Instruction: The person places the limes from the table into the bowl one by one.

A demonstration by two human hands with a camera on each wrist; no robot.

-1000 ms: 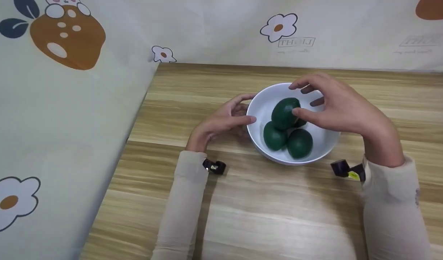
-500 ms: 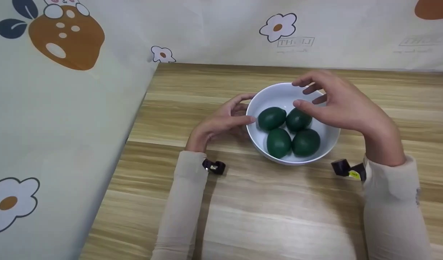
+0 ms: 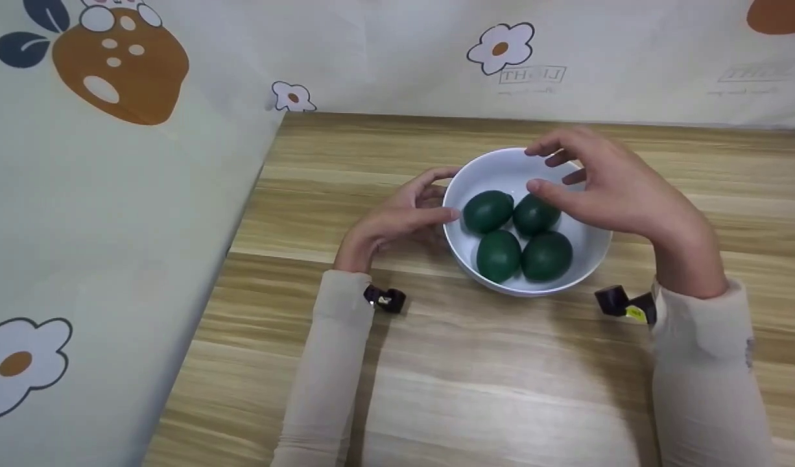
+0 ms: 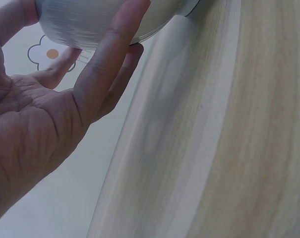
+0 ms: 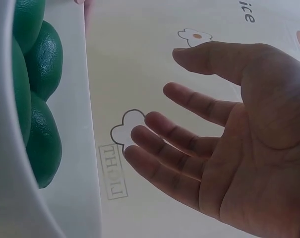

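Note:
In the head view a white bowl (image 3: 585,259) holds several dark green, egg-shaped limes (image 3: 488,212), lying side by side at its bottom. My left hand (image 3: 404,211) grips the bowl's left side, thumb at the rim and fingers along the outer wall. The left wrist view shows that hand (image 4: 45,109) under the ribbed outside of the bowl (image 4: 85,25). Over the bowl's right rim hovers my right hand (image 3: 621,188), fingers loosely bent and holding nothing. In the right wrist view its palm (image 5: 239,148) faces the bowl, apart from the limes (image 5: 43,141).
Beneath everything is a wood-grain table (image 3: 488,389). A patterned covering with flowers (image 3: 500,49) runs behind the table and down its left side. Each sleeve carries a small black wrist camera (image 3: 386,299) near the cuff.
A lime that was stacked on the others by my right thumb has dropped, and the limes now lie spread in the bowl. My right hand has shifted slightly up and right; the left stays put.

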